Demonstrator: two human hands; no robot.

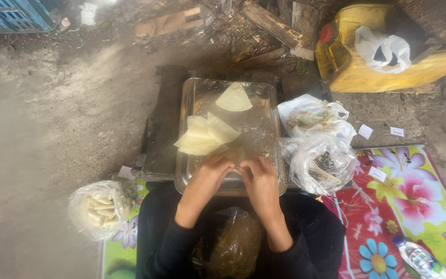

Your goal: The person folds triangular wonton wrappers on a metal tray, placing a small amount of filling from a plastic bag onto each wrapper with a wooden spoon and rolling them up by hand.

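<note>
A rectangular metal tray [272, 111] rests on a dark low stand in front of me. On it lie a fanned pile of pale thin wrapper sheets [202, 137] and one separate sheet [234, 98] farther back. My left hand [207, 178] and my right hand [260, 181] meet at the tray's near edge, fingers curled together over something small that they hide. A brownish plastic bag [233, 243] lies in my lap between my dark sleeves.
A clear bag of rolled pale pieces [99, 206] sits at my left. Crumpled plastic bags [316, 150] lie right of the tray. A flowered mat [403, 206] holds a plastic bottle [419, 258]. A yellow jerrycan [367, 57], wood scraps and a blue crate [6, 15] are beyond.
</note>
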